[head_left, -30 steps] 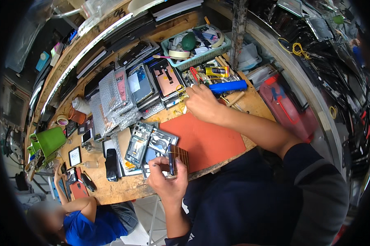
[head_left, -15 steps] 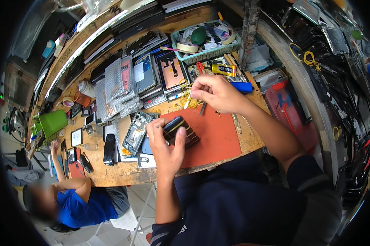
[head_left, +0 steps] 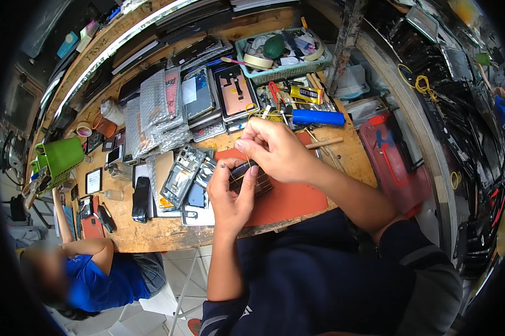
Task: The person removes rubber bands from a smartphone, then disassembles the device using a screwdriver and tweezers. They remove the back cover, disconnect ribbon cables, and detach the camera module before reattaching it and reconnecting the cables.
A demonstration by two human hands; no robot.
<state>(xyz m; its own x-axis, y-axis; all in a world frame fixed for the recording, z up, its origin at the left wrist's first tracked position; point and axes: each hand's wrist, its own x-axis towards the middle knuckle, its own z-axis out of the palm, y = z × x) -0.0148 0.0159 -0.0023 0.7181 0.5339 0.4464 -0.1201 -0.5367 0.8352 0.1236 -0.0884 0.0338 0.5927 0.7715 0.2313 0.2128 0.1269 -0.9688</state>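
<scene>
My left hand (head_left: 229, 197) grips a dark, flat-sided block (head_left: 262, 186) wrapped with thin yellow bands; it looks like a bundle of phones or screens, but its parts are too small to tell. Close above it, my right hand (head_left: 272, 150) is closed in a pinch. From its fingertips a thin yellow rubber band (head_left: 249, 161) runs down to the block's top. Both hands are over the orange-red mat (head_left: 297, 204). More yellow bands (head_left: 272, 116) lie in a loose heap just beyond my right hand.
Opened phones (head_left: 183, 175) lie left of the mat. Behind are bubble-wrapped packs (head_left: 162, 106), screens (head_left: 237, 89) and a green basket (head_left: 286, 71) of parts. A blue cylinder (head_left: 318, 117), a yellow tube (head_left: 305, 94) and a wooden stick (head_left: 325, 143) lie to the right. Another person (head_left: 110, 274) sits at left.
My right hand has come from the heap of yellow bands down and left to the block, with a band at its fingertips. My left hand still holds the block.
</scene>
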